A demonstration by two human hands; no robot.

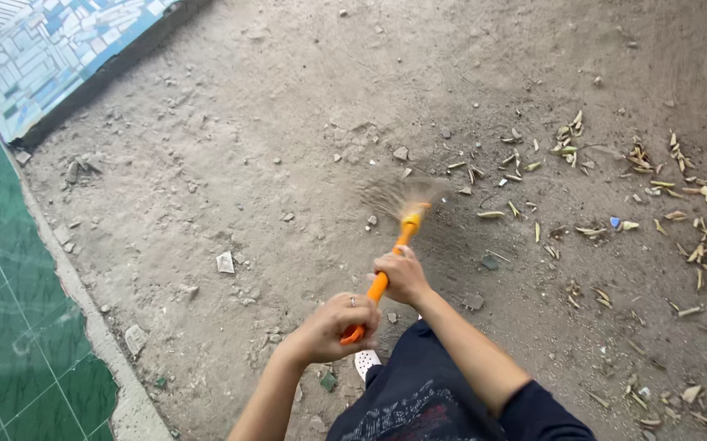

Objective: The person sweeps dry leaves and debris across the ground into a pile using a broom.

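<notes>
Left hand [331, 327]: fingers are curled tight around the lower end of the orange broom handle [382, 278], with a ring visible on one finger. Right hand [402, 276]: fingers are wrapped around the same handle further up, closer to the brush end. Both hands grip the handle — one behind the other along its length.

The handle runs diagonally from the left hand up and to the right, ending in a fan of pale bristles [398, 194]. The bristles are blurred and rest against the dirt ground [272, 106], near the middle of the view.

Just right of the bristles lies a scatter of dry leaves [615, 204] and small twigs, spread toward the right edge. Small stones and a pale shard [224, 262] lie on the dirt to the left of the handle.

Below the hands — a dark garment [419, 392] and the toe of a white perforated shoe [366, 359] are visible.

At the left edge, a green tiled surface [11, 327] borders the dirt along a concrete kerb [84, 310]. At upper left stands a panel of blue-and-white mosaic tile [43, 49].
</notes>
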